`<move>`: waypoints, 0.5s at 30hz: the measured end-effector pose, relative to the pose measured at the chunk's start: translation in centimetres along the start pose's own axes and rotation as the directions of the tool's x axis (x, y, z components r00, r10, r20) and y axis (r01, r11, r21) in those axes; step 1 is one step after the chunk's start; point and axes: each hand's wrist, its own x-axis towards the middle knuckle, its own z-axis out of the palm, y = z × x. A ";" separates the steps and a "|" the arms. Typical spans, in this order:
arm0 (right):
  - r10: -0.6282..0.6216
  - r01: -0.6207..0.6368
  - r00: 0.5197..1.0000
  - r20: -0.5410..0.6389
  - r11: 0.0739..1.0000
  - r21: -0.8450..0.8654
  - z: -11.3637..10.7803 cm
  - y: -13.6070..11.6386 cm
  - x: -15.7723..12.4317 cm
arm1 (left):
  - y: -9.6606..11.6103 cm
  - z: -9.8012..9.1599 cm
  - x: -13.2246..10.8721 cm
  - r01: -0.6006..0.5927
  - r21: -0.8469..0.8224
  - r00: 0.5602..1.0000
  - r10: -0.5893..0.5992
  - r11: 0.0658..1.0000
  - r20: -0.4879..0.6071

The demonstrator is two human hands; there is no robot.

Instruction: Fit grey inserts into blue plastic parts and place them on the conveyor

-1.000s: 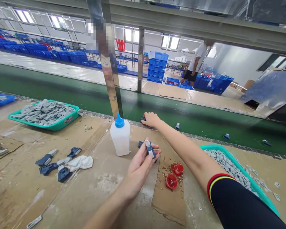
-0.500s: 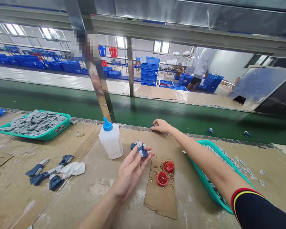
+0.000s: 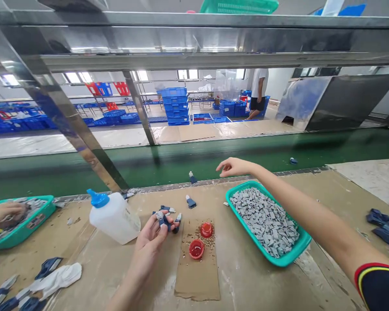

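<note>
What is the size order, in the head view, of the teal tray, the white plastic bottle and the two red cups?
Teal tray, white plastic bottle, then the two red cups, too alike to rank.

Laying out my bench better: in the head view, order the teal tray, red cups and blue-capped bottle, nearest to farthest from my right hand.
From your right hand:
1. Teal tray, just below it, slightly right.
2. Red cups, on the cardboard, lower left.
3. Blue-capped bottle, farthest left.
</note>
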 end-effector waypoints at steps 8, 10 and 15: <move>0.067 -0.066 0.998 0.020 0.995 -0.079 1.4 0.9 -8.1 | 2.5 2.4 7.8 -0.168 0.469 0.984 0.116 0.867 0.137; 0.054 -0.054 0.999 -0.005 0.990 -0.129 2.5 0.1 -8.2 | 2.5 2.9 11.7 -0.209 0.674 0.971 0.232 0.709 0.056; 0.071 -0.076 0.997 -0.025 0.943 -0.323 4.1 -1.4 -8.0 | 2.0 3.1 20.0 -0.084 0.840 0.936 0.331 0.536 -0.117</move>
